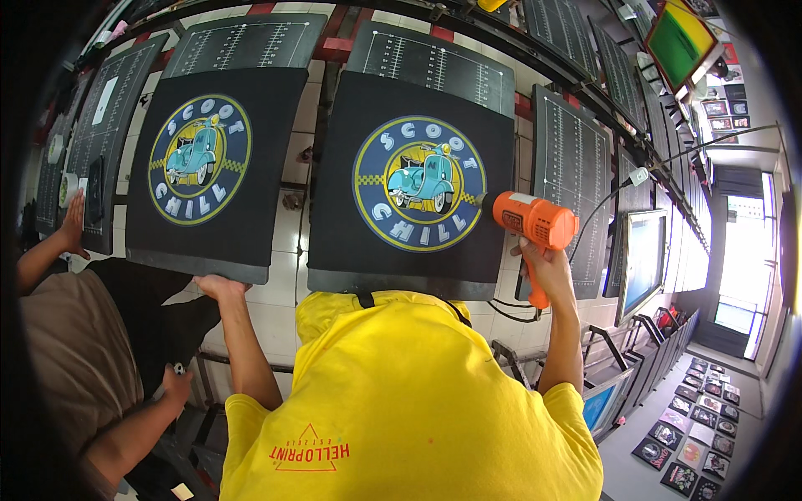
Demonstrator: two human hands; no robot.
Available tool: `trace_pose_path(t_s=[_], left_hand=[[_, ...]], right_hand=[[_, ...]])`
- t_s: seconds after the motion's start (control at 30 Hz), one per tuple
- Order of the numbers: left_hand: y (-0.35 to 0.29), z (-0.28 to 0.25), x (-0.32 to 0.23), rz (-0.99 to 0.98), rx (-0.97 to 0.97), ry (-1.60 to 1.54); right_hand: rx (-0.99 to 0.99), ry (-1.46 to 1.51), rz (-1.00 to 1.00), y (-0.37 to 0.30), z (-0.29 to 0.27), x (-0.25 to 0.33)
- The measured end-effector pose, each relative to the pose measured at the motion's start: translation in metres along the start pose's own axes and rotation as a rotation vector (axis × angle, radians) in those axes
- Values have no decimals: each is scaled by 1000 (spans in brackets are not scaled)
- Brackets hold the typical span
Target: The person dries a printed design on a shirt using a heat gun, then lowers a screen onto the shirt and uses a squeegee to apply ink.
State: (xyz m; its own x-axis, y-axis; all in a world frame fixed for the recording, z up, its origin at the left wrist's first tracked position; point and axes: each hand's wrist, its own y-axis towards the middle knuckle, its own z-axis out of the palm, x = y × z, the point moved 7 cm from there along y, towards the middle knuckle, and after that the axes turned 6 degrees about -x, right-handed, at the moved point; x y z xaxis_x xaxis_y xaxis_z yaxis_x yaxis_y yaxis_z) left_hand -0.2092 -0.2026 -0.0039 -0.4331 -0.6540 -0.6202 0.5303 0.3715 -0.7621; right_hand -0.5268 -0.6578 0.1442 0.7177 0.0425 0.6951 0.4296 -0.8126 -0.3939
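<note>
My right hand (547, 265) is closed round the handle of an orange heat gun (539, 220). Its nozzle points left, over the right edge of a round scooter print (455, 230) on black fabric (334, 242). That fabric lies over a flat printing board (430, 63). My left hand (221, 286) grips the near edge of the board on the left (225, 269), most of its fingers hidden beneath. Black fabric (271, 134) with a matching round print (180, 209) covers this left board.
At the left, a co-worker's hand (75, 225) is by another board (125, 100). A bare marked board (572, 159) stands right of the heat gun, whose cable (589, 219) runs past it. Further right are a framed screen (643, 250) and metal racks (643, 351).
</note>
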Motion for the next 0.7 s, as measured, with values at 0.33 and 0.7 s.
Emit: trace_pose_path(t_s=[0.33, 0.7], left_hand=[[21, -7, 3, -5, 34, -27], [9, -2, 0, 11, 11, -1]], right_hand=[[-28, 20, -25, 9, -1, 9], [32, -10, -24, 16, 6, 15]])
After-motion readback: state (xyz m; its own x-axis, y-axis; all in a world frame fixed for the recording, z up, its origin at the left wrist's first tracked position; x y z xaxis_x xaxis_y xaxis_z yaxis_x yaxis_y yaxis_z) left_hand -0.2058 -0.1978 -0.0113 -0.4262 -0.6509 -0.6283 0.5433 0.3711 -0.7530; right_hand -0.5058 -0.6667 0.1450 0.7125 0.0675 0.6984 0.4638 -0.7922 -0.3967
